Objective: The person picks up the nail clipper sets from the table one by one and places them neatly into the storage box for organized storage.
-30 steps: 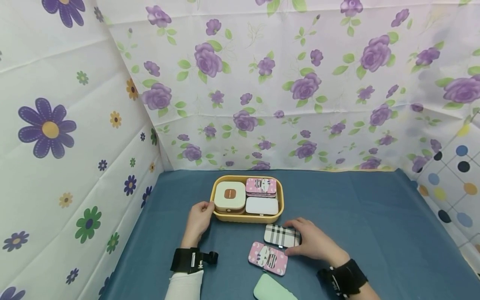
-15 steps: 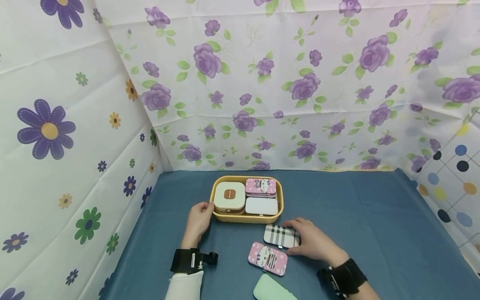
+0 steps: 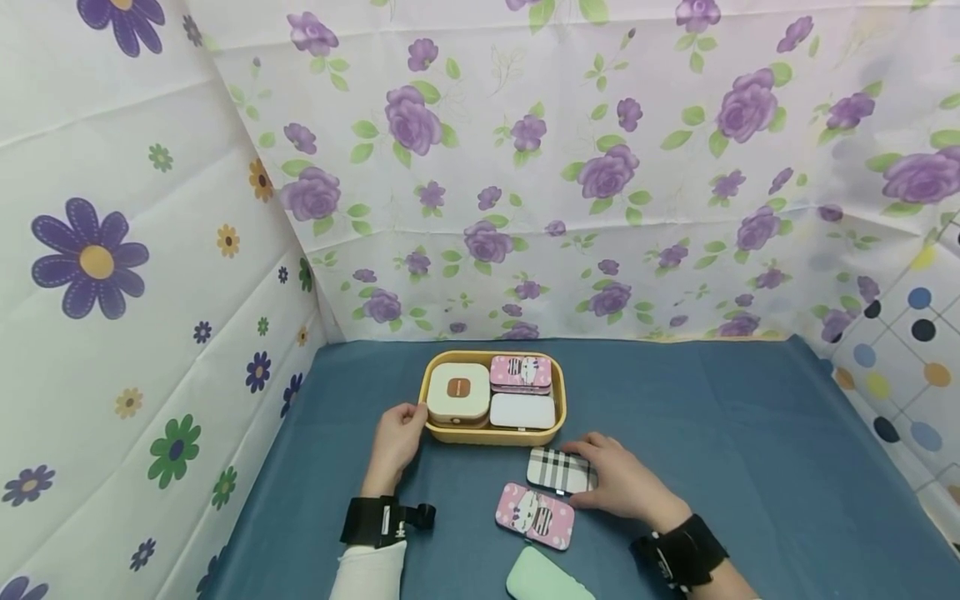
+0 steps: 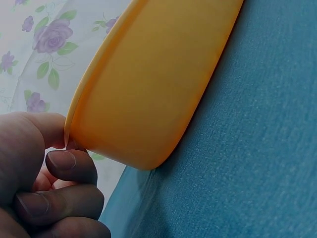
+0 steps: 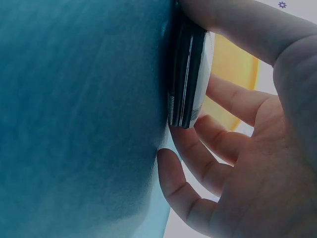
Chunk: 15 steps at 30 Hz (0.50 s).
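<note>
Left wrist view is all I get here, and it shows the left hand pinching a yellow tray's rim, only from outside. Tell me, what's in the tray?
Observer: The yellow tray holds a square cream box on the left, with a pink case and a white case on the right.
Operator: And the right hand, what's it doing?
Observer: It grips one end of a plaid case between thumb and fingers.
Operator: Anything else lying close to that?
Observer: A loose pink case and a mint green case lie on the blue cloth, nearer the person.
</note>
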Each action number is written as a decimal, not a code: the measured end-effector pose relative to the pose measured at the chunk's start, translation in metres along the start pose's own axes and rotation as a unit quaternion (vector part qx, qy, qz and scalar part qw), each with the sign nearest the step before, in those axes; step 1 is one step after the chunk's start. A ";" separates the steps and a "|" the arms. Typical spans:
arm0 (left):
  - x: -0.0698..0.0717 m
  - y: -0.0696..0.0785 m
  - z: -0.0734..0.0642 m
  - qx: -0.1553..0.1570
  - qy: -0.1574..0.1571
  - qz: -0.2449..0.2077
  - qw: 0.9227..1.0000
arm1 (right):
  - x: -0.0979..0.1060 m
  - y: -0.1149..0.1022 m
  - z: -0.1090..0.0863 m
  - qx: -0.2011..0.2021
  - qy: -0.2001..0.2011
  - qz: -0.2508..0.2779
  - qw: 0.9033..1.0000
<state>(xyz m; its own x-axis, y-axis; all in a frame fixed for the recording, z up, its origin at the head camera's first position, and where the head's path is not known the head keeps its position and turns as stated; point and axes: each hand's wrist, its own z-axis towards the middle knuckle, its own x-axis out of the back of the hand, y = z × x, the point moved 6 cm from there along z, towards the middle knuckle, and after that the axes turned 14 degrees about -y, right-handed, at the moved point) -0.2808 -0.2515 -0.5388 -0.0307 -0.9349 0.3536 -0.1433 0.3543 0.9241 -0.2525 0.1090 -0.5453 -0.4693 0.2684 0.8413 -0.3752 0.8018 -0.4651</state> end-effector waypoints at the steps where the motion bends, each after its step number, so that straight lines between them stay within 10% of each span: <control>1: 0.000 0.001 0.000 -0.002 0.003 0.003 1.000 | 0.000 -0.001 0.000 0.000 0.000 -0.001 1.000; 15: -0.001 0.000 0.000 -0.005 0.011 0.014 1.000 | 0.000 -0.001 0.000 -0.010 -0.003 -0.014 1.000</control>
<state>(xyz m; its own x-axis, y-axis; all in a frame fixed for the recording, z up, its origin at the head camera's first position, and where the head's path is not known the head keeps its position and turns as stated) -0.2804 -0.2509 -0.5389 -0.0139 -0.9236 0.3831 -0.1318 0.3815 0.9149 -0.2524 0.1083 -0.5449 -0.4630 0.2426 0.8525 -0.3729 0.8192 -0.4356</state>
